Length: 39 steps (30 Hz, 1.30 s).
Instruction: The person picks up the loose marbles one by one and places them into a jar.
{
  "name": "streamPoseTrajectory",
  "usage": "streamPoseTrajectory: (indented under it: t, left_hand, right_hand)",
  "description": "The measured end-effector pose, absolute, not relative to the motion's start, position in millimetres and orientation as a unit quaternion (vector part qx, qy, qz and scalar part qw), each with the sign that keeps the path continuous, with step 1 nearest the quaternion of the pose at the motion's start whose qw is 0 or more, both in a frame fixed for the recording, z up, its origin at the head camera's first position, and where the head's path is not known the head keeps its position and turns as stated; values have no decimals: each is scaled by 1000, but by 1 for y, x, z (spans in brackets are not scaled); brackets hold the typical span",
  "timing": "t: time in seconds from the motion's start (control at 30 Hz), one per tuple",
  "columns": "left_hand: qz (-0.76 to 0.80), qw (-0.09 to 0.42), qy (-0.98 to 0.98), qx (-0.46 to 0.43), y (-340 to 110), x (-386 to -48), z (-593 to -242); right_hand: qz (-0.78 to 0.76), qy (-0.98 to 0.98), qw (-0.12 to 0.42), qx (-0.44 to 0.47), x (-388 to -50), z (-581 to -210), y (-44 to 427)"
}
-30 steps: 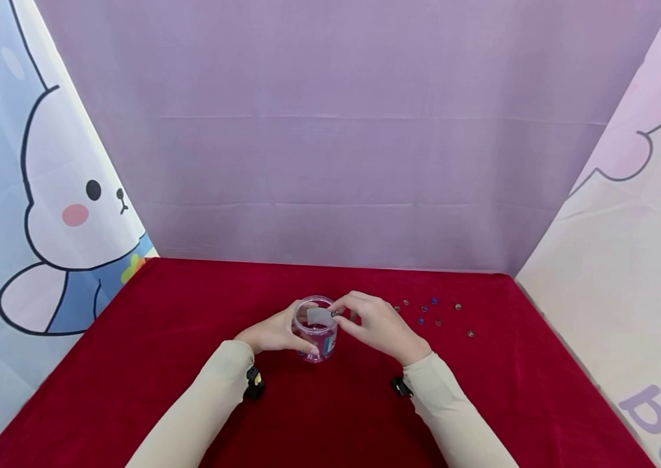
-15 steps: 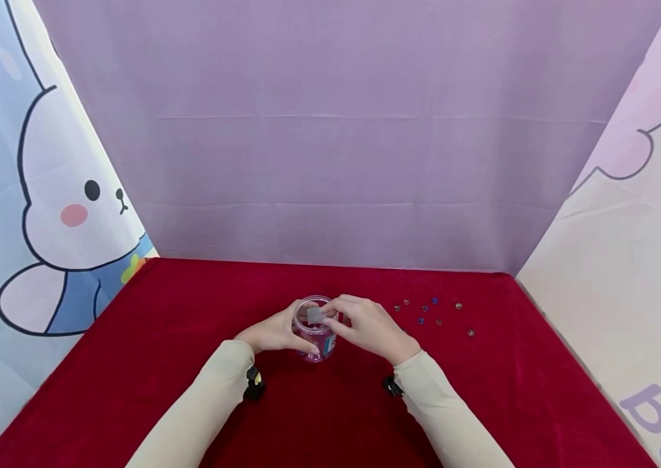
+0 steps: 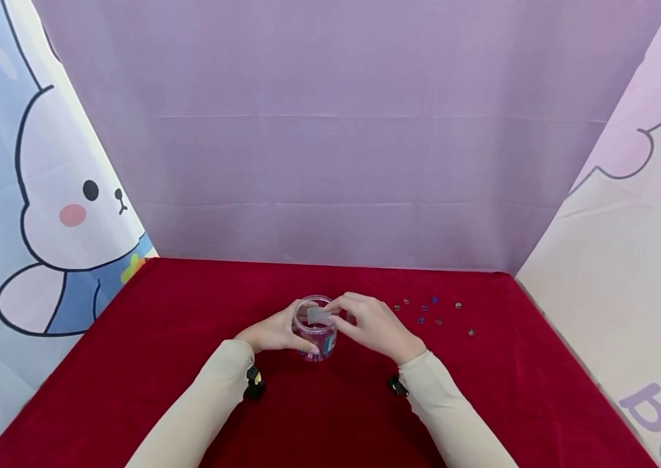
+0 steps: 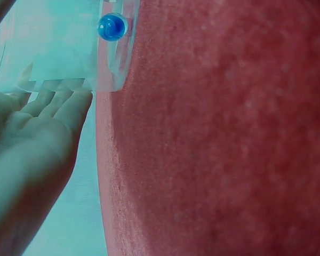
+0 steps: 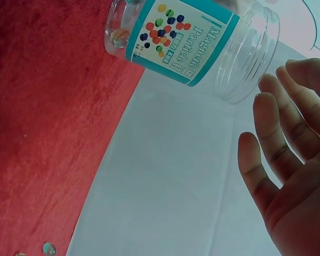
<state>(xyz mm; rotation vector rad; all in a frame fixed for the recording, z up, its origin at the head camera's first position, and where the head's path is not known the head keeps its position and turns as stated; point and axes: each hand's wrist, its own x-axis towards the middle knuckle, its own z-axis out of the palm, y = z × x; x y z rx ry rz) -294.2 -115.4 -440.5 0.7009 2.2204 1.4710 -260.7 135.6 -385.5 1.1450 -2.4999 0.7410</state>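
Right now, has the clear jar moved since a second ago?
No; in the head view, the jar keeps its place relative to the red cloth.

Even head-view light; teal cast, shadowy left hand [image 4: 40, 138], blurry red cloth [image 4: 229, 133] in left wrist view.

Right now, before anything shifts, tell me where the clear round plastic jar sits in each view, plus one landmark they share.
Head: the clear round plastic jar is below centre, slightly left, held in the left hand.
Left wrist: the jar fills the upper left corner, cut off.
Right wrist: the jar slants across the top, mouth rightward.
Shared landmark: the red velvety cloth.
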Motion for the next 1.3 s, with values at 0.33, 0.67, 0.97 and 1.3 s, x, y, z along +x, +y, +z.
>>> streamPoseTrajectory:
  t: [0.33,0.67,0.97,1.3]
  left_hand:
    - [527,194,790,245,-117,-294,-440]
    - [527,186,791,250,-117,-295,-441]
    - [522,180,795,251,-118,-295,-441]
    - [519,176,797,252,-120,-294,-441]
  right_hand:
    - [251,-867,162,399,-261,-383,142]
    - [234,-884,160,371,-259,-379,155]
    - [238,-895,151,346,-258,-380,172]
    - [235,-902,151,330,-258,-382,190]
